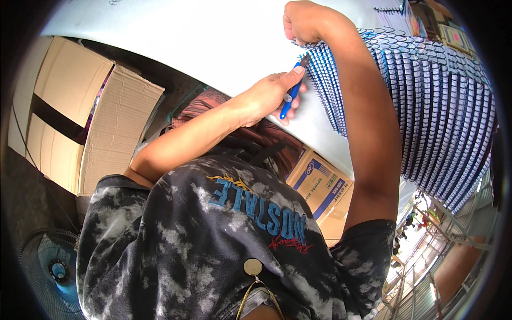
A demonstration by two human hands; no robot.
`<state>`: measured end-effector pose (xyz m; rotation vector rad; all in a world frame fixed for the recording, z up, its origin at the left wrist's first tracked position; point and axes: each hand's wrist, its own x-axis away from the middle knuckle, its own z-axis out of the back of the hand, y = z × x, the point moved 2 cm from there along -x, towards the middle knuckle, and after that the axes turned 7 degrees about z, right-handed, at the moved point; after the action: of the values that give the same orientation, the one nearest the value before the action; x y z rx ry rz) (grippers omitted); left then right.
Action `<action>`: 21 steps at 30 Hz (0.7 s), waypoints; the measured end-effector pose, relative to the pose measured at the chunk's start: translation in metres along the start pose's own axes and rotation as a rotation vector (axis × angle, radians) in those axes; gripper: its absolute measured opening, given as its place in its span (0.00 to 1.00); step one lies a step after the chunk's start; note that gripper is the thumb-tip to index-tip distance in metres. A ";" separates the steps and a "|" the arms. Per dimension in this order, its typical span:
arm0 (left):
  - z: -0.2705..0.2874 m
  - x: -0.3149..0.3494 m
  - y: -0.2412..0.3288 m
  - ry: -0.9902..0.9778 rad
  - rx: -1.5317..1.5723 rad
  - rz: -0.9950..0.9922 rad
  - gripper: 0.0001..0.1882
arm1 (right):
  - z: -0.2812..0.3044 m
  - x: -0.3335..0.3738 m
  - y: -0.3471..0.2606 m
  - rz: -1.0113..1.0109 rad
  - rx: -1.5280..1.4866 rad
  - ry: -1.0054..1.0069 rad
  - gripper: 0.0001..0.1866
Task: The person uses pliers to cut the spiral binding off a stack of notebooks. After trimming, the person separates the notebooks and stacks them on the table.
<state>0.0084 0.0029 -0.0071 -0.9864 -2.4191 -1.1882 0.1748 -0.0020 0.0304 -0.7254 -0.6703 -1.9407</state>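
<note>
Left hand [274, 93] gripped slim blue-handled tool [285, 109], long axis slanted, dark tip [305, 60] toward ribbed coils [426, 101], right hand [309, 24] curled, its hold unclear

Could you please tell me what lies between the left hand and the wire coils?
In the head view, the tip of the blue-handled pliers lies between the left hand and the wire coils.

Short-sleeved T-shirt [184, 256] in blotchy black, grey and white; blue lettering [259, 214] above red script [289, 244]; at six o'clock, a round disc [253, 266] on a yellow cord [247, 293].
</note>
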 end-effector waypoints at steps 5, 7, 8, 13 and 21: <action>0.000 -0.004 0.006 -0.071 0.070 -0.027 0.30 | 0.001 0.000 0.000 0.003 0.025 0.021 0.08; 0.001 -0.004 0.011 -0.078 0.056 -0.013 0.29 | 0.000 -0.002 0.001 0.031 0.076 -0.006 0.08; 0.001 -0.002 0.012 -0.093 0.054 0.005 0.29 | 0.000 -0.003 0.001 0.045 0.116 -0.034 0.08; -0.002 -0.004 0.011 -0.063 0.143 -0.029 0.27 | 0.002 -0.001 0.001 0.018 0.056 -0.008 0.07; -0.008 0.001 0.002 -0.097 0.093 -0.061 0.29 | 0.000 0.000 0.003 0.004 0.070 0.002 0.10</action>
<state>0.0089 -0.0016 -0.0005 -0.9701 -2.5721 -1.0597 0.1773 -0.0030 0.0310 -0.6806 -0.7316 -1.9042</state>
